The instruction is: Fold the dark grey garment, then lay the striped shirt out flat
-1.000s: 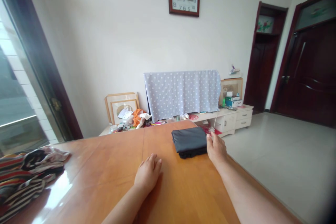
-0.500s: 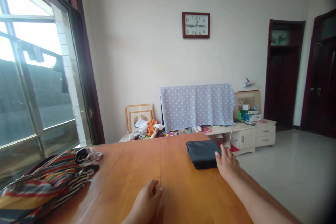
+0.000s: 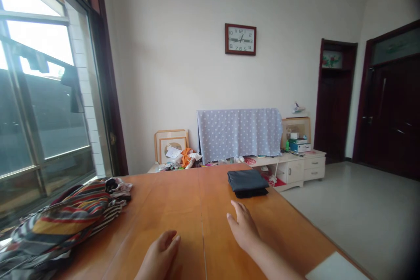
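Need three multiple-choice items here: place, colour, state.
1. Where does the folded dark grey cloth lie? A on the orange wooden table B on the tiled floor C on the white cabinet
2. Colour of the cloth draped by the back wall? A red striped B pale blue with white dots C solid black
3. The right hand is: A gripping the folded cloth B empty, apart from it C inside a drawer

1 A: it rests on the tabletop.
2 B: dots cover it.
3 B: open fingers, table between.
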Available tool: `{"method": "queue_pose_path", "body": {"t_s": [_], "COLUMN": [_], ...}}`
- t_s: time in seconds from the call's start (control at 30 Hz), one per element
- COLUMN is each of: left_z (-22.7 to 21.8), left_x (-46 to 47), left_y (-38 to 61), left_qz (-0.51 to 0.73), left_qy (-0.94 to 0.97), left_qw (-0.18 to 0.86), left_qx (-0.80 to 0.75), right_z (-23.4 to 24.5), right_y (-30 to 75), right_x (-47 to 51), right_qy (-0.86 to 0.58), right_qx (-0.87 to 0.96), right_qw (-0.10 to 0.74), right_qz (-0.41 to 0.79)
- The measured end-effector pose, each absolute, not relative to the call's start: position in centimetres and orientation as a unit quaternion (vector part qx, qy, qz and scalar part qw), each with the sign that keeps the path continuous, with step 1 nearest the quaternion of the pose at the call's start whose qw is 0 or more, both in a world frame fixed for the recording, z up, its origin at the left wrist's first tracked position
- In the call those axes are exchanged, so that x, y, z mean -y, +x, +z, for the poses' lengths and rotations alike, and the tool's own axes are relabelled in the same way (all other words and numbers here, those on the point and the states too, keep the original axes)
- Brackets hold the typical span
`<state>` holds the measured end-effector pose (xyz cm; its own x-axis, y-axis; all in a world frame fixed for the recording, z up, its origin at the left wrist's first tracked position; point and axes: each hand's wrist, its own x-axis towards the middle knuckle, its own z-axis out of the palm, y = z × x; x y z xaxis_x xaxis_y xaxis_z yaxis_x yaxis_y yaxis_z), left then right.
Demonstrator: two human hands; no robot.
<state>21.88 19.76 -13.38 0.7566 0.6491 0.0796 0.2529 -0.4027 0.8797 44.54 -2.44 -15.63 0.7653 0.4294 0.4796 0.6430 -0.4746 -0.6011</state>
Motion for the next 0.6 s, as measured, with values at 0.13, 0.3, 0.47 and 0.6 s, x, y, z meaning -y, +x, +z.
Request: {"method": "queue_pose_path", "body": {"t_s": [0.13, 0.3, 0.47, 0.6], "left_z": [-13.0, -12.3, -12.3, -12.5], "left_x": [-19.0, -18.3, -18.6, -19.5], "left_y": [18.1, 14.0, 11.0, 9.5], "left_qz": [0.244, 0.277, 0.293, 0.305], "left_qy": [0.795, 0.781, 0.765, 0.750], "left_qw": [0.475, 0.465, 0.472, 0.474], "left_qx": [-0.287, -0.311, -0.325, -0.346], "right_z": [-16.1, -17.2, -17.8, -17.6], "right_y": [40.8, 37.0, 33.9, 32.4], "right_x": [0.1, -3.0, -5.0, -6.0], "right_qy": [-0.811, -0.770, -0.787, -0.801], "right_qx": [0.335, 0.338, 0.377, 0.389], "right_qw": [0.473, 0.540, 0.484, 0.449], "right_qz": [-0.080, 0.014, 0.062, 0.073]}}
